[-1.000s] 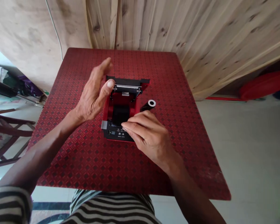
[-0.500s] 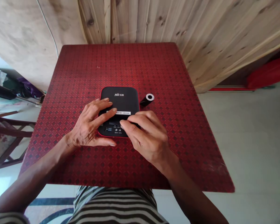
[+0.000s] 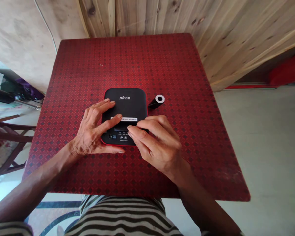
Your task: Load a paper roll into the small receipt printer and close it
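Tho it's mostly blk, device [image 3: 129,106] is red-edged.

One left hand [image 3: 89,134] and one right hand [image 3: 160,144] make two. I count one device [image 3: 125,107] and one roll [image 3: 155,103] here, plus one table [image 3: 186,91], one chair [image 3: 13,137] and one pale cord [image 3: 47,25].

The room's one view comes from the person's head, facing forward and steeply down over the pale-and-dark striped shirt [image 3: 120,218] at the bottom edge. From above, at arm's reach, it centres on both bare hands [image 3: 90,132] and the flat, round-cornered black device with a red rim [image 3: 130,106]. It takes in most of the red diamond-patterned tabletop [image 3: 162,65], knotty wooden boards [image 3: 142,16] beyond, and pale smooth floor [image 3: 267,137] at the right.
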A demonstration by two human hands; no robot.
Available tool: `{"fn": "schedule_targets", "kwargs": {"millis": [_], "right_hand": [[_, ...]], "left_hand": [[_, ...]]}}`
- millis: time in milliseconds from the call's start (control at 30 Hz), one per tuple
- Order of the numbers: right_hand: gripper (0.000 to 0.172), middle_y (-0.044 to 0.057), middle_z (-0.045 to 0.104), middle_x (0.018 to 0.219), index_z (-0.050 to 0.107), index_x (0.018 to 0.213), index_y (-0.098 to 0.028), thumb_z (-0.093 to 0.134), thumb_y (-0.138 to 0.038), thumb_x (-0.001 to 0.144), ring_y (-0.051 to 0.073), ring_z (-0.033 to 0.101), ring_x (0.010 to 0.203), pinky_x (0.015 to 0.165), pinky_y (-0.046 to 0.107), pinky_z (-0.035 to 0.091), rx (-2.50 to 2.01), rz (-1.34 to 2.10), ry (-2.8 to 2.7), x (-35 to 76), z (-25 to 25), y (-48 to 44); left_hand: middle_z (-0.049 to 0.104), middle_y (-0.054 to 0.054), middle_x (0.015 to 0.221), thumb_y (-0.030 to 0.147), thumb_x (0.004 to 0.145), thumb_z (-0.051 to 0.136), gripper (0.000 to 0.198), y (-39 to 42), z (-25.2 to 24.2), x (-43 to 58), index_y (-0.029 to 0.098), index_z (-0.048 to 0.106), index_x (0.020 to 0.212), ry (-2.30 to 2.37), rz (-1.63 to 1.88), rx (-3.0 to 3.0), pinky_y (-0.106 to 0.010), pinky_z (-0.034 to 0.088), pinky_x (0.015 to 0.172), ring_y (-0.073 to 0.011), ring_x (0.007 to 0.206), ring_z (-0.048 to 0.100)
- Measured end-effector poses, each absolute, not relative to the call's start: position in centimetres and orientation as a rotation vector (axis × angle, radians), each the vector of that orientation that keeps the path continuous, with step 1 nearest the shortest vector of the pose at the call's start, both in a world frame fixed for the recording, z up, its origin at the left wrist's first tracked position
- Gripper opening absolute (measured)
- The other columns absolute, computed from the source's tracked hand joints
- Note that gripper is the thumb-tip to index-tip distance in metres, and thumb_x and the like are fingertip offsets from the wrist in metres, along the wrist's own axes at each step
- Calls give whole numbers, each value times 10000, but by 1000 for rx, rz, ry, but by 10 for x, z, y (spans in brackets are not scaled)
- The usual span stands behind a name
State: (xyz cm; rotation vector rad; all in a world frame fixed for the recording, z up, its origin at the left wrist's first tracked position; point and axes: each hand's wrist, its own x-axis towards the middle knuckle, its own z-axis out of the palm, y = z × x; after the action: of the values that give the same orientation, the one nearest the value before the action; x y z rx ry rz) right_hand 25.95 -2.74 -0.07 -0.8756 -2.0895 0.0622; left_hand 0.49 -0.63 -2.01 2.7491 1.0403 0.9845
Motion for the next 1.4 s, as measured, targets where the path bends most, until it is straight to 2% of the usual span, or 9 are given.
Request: {"fn": "schedule_targets", "kwargs": {"millis": [133, 200, 300, 367, 433, 533, 700, 967, 1400], "right_hand": [[186, 58, 773, 1033, 722, 1167, -256, 698, -180, 999, 218, 703, 941, 857, 410, 593, -976, 165, -1945, 271, 1, -27], [114, 43, 769, 1010, 715, 1130, -264, 652, -234, 1041, 194, 721, 896, 800, 372, 586, -1117, 277, -1777, 277, -6, -27], [163, -2, 727, 844, 665, 1096, -251, 544, -361, 1105, 142, 676, 674, 614, 292, 537, -1289, 606, -1525, 279, -29, -28], [194, -34, 681, 763, 627, 1077, -246, 500, -388, 1115, 124, 620, 580, 549, 265, 492, -1338, 756, -1477, 275, -47, -29], [148, -21, 688, 820, 607, 1059, -241, 496, -329, 1100, 132, 640, 646, 600, 271, 509, -1344, 729, -1542, 268, -63, -30], [105, 35, 692, 991, 590, 1077, -232, 485, -231, 1065, 173, 679, 861, 756, 325, 555, -1302, 547, -1679, 260, -77, -32], [153, 68, 638, 1055, 570, 1107, -232, 466, -151, 1029, 214, 658, 963, 819, 371, 566, -1264, 389, -1798, 258, -85, -35], [267, 53, 592, 1025, 555, 1150, -237, 438, -72, 975, 205, 639, 914, 791, 358, 578, -1214, 320, -1846, 257, -85, -37], [93, 25, 631, 949, 553, 1035, -233, 466, -200, 1040, 176, 633, 825, 753, 339, 546, -1248, 481, -1746, 259, -80, -32]], "left_hand": [[433, -140, 1640, 809, 753, 802, 910, -11, -20, 4, 369, 556, 1510, 1137, 978, 2664, -696, 426, 1249, -439, 1516, 471], [418, -138, 1643, 794, 757, 811, 896, -17, -21, 2, 352, 574, 1500, 1182, 1014, 2629, -683, 444, 1241, -440, 1507, 477], [515, -127, 1548, 733, 814, 804, 831, -29, -27, -3, 336, 553, 1499, 1249, 1143, 2622, -567, 577, 1135, -360, 1390, 594], [595, -116, 1450, 649, 864, 807, 748, -36, -32, -5, 327, 535, 1482, 1283, 1210, 2644, -483, 639, 1037, -299, 1286, 660], [646, -117, 1375, 569, 896, 810, 680, -40, -37, -6, 301, 533, 1456, 1282, 1246, 2674, -437, 662, 983, -271, 1228, 690], [674, -138, 1341, 532, 914, 805, 634, -41, -42, -7, 247, 554, 1422, 1241, 1286, 2704, -418, 671, 973, -266, 1210, 707], [687, -131, 1355, 540, 921, 792, 622, -39, -44, -8, 260, 570, 1431, 1220, 1305, 2694, -419, 684, 964, -271, 1200, 725], [682, -129, 1409, 522, 899, 819, 620, -40, -44, -11, 284, 567, 1413, 1234, 1305, 2637, -449, 690, 984, -282, 1228, 736], [704, -126, 1417, 479, 872, 864, 658, -46, -46, -5, 269, 575, 1425, 1283, 1342, 2595, -445, 694, 991, -280, 1219, 757]]}}
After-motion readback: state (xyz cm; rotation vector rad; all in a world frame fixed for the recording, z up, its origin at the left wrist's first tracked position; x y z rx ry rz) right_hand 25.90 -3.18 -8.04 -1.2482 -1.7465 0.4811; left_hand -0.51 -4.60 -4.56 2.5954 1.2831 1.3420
